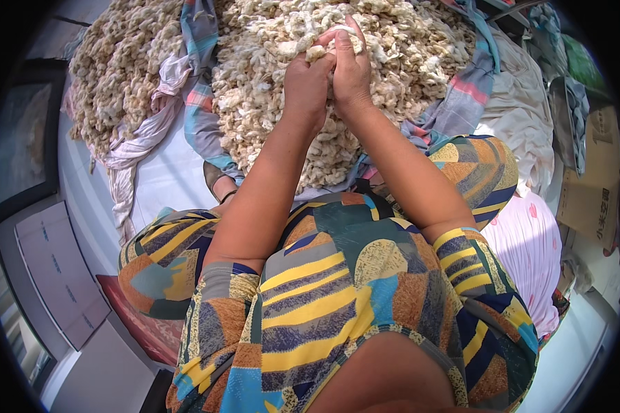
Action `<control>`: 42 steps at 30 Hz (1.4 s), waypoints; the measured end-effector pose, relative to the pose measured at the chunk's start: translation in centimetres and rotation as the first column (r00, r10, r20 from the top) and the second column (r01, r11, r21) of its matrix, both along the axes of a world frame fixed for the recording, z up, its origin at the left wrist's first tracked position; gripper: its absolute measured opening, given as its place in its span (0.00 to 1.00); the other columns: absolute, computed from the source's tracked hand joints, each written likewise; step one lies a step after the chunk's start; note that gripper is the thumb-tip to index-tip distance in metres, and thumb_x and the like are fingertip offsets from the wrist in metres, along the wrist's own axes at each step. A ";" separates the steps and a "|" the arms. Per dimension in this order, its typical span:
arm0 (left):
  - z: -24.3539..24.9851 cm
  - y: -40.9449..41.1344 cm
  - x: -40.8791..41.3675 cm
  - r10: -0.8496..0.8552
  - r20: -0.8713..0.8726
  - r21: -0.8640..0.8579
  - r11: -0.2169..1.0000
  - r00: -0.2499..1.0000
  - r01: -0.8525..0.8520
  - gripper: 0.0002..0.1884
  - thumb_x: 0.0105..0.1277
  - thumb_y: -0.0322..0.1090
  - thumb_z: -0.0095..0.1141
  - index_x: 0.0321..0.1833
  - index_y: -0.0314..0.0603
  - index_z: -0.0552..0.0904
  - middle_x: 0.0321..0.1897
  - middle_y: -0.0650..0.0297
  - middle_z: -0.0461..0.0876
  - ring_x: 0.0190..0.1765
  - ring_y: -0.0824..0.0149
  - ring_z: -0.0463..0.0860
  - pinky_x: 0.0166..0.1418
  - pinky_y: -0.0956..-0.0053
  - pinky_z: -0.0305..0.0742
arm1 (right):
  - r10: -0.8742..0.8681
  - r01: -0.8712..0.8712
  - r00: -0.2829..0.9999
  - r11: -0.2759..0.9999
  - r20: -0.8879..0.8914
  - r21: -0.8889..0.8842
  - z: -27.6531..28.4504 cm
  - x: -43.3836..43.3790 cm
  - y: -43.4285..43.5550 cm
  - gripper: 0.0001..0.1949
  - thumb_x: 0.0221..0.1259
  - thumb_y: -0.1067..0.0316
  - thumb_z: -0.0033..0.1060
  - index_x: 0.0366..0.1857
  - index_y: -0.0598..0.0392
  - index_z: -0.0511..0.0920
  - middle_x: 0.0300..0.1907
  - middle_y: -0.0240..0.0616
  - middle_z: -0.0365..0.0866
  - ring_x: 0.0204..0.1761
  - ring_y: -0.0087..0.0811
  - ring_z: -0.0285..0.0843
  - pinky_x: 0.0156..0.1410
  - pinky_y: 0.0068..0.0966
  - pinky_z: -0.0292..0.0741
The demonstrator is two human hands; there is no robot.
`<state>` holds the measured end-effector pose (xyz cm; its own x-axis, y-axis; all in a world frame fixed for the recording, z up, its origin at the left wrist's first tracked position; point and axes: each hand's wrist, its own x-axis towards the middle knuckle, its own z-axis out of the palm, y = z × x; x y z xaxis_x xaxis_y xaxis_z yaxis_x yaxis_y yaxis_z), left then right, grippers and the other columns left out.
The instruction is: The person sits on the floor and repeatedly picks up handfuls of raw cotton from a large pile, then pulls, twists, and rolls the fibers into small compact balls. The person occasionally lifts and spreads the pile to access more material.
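Observation:
Both my hands meet over a large heap of off-white and tan fibre tufts (pixel 258 98), which look like raw cotton or wool. My left hand (pixel 308 77) has its fingers curled round a tuft of the fibre (pixel 316 52). Against it lies my right hand (pixel 350 67), thumb up and fingers bent about whitish fibre between the two palms. Part of what they hold is hidden by the fingers. Under the heap runs a plaid cloth (pixel 465 98) in grey, blue and pink, its edges rolled up around the fibre.
A second fibre heap (pixel 129 62) lies at the left on a pale twisted cloth (pixel 150 131). To the right are a white cloth bundle (pixel 522 108), a pink-white bundle (pixel 532 258) and a cardboard box (pixel 591 180) bearing writing. A framed glass panel (pixel 20 139) stands far left.

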<state>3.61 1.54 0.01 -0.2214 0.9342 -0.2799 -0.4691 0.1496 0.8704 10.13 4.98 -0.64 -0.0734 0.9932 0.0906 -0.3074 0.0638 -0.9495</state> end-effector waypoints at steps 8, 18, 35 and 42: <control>-1.8 1.1 -3.9 0.203 -0.337 0.439 0.898 0.919 -0.038 0.21 0.77 0.40 0.39 0.69 0.41 0.70 0.61 0.57 0.74 0.59 0.65 0.76 0.55 0.73 0.76 | -0.258 -0.034 0.833 0.858 0.489 0.512 0.2 -1.9 -3.4 0.22 0.71 0.55 0.52 0.64 0.51 0.71 0.59 0.47 0.74 0.61 0.41 0.73 0.65 0.31 0.69; -0.8 1.2 -2.7 0.007 0.265 0.265 0.961 0.964 -0.080 0.23 0.75 0.42 0.41 0.68 0.42 0.71 0.57 0.59 0.77 0.52 0.69 0.78 0.55 0.75 0.75 | -0.059 -0.106 0.914 0.920 0.401 0.378 0.4 -1.1 -2.5 0.26 0.74 0.51 0.43 0.65 0.59 0.70 0.70 0.55 0.63 0.70 0.46 0.64 0.74 0.32 0.58; -0.1 0.4 -0.6 0.168 0.296 0.110 0.972 0.940 -0.208 0.16 0.69 0.29 0.54 0.58 0.37 0.79 0.45 0.59 0.82 0.45 0.72 0.81 0.49 0.81 0.76 | -0.097 -0.160 0.749 0.934 0.656 0.321 -1.6 -0.7 0.6 0.21 0.66 0.64 0.40 0.60 0.62 0.70 0.59 0.52 0.75 0.59 0.50 0.72 0.67 0.37 0.67; -0.1 0.9 -1.6 0.319 0.303 0.063 0.933 0.898 -0.353 0.11 0.71 0.33 0.56 0.50 0.35 0.74 0.39 0.61 0.79 0.40 0.70 0.80 0.42 0.75 0.78 | -0.144 -0.016 0.945 0.877 0.294 0.480 -1.8 -0.9 0.7 0.11 0.56 0.70 0.63 0.41 0.59 0.75 0.52 0.43 0.82 0.49 0.38 0.82 0.56 0.32 0.77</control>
<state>2.02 2.47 -0.08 -0.4550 0.8473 -0.2741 -0.7029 -0.1527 0.6947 9.23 5.64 -2.44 -0.1146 0.8405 0.5296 0.0193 0.5348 -0.8447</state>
